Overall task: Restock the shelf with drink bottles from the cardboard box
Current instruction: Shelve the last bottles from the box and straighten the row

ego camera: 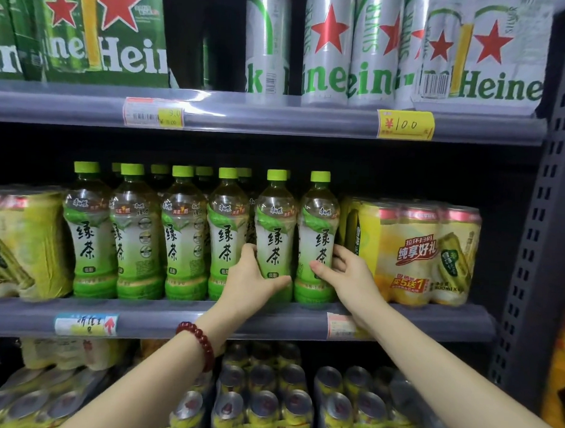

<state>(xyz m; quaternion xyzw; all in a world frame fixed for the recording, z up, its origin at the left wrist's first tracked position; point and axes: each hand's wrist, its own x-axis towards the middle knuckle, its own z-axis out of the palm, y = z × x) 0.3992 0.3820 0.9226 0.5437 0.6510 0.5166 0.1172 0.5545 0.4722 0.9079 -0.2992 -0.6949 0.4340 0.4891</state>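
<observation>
My left hand (251, 278) curls around a green tea bottle (275, 233) on the shelf (173, 319). My right hand (348, 271) grips the end bottle (317, 228) beside it.

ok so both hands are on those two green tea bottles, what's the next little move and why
Probably let go and draw back: the left hand grips the fifth green tea bottle, the right hand the sixth bottle, and both already stand upright on the middle shelf, level with the front row, labels facing out.
</observation>
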